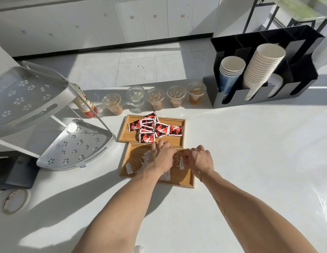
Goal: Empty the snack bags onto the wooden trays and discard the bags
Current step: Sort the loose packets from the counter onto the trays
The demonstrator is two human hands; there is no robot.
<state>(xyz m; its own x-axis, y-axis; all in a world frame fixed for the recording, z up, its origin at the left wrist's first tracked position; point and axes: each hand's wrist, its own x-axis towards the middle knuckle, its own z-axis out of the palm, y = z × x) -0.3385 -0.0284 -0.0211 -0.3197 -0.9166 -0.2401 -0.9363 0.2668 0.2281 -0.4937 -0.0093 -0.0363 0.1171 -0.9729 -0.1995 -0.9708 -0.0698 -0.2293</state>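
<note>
Hands over near tray [188,181]: right hand [200,159] fingers pinch clear packet [177,158]; left hand [161,154] apparently too.

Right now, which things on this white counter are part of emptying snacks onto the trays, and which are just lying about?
Part of the job:
far wooden tray holding red snack packets
near wooden tray holding clear-wrapped brown snacks
left hand and right hand, both at those snacks

Lying about:
five lidded plastic cups
black cup organiser with paper cups
silver perforated corner rack
tape roll
</note>
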